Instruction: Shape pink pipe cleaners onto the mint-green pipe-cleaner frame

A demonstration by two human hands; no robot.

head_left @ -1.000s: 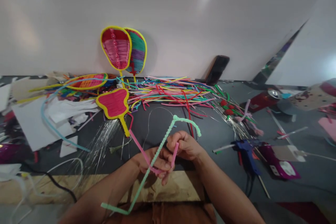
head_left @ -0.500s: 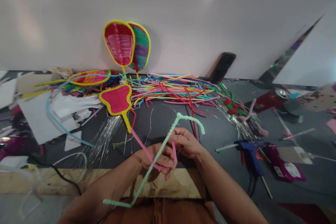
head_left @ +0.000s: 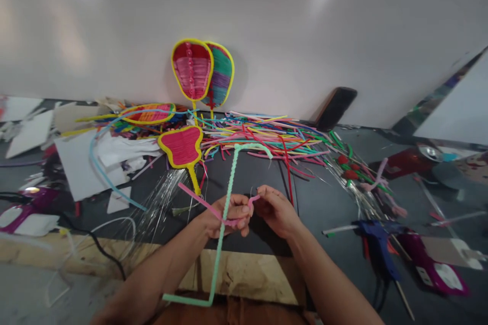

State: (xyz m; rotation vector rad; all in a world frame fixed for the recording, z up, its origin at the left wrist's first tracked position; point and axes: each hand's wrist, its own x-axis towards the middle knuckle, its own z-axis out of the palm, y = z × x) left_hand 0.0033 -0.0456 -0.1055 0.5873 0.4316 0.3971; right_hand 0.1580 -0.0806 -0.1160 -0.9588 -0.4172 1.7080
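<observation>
My left hand (head_left: 231, 215) is closed around a pink pipe cleaner (head_left: 201, 200), whose long free end points up and left. A bent mint-green pipe cleaner (head_left: 225, 205) crosses in front of that hand, with a hooked top and a sideways bend at its lower end. Whether the fingers also grip it I cannot tell. With thumb and fingers, my right hand (head_left: 275, 209) pinches the other, short end of the pink piece. A small pink-and-yellow fan shape (head_left: 182, 145) lies just beyond my left hand.
Loose pipe cleaners (head_left: 263, 134) are heaped along the back wall, where two round fans (head_left: 192, 71) lean beside a dark phone (head_left: 337, 107). Silver wires (head_left: 162, 200) lie at left. A blue glue gun (head_left: 379, 244) and red can (head_left: 407, 160) stand at right.
The pink piece's right end has gone from standing upright to a short bend pinched by my right hand. The mint-green one has turned more upright. The view has shifted slightly.
</observation>
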